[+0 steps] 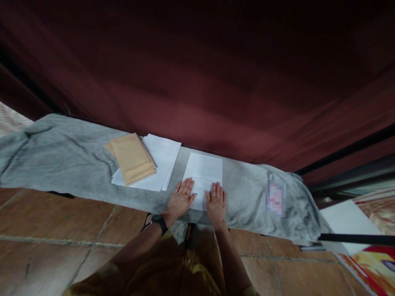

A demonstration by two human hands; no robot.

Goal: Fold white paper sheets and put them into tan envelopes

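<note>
A white sheet of paper (205, 166) lies on the grey cloth in front of me, with faint crease lines across it. My left hand (181, 197) rests flat on its left edge, fingers stretched out, a dark watch on that wrist. On the sheet's lower right side lies my right hand (216, 202), also flat with the fingers extended. Left of the sheet, a stack of brown envelopes (131, 156) sits on top of a pile of white paper (163, 154). Neither hand grips anything.
The grey cloth (243, 185) covers a long narrow surface. A blurred-out patch (276, 199) lies on its right part. Behind hangs a dark red curtain (197, 102). Dark bars (354, 238) stand at the right, near a white board (354, 222). Below is a tiled floor (129, 226).
</note>
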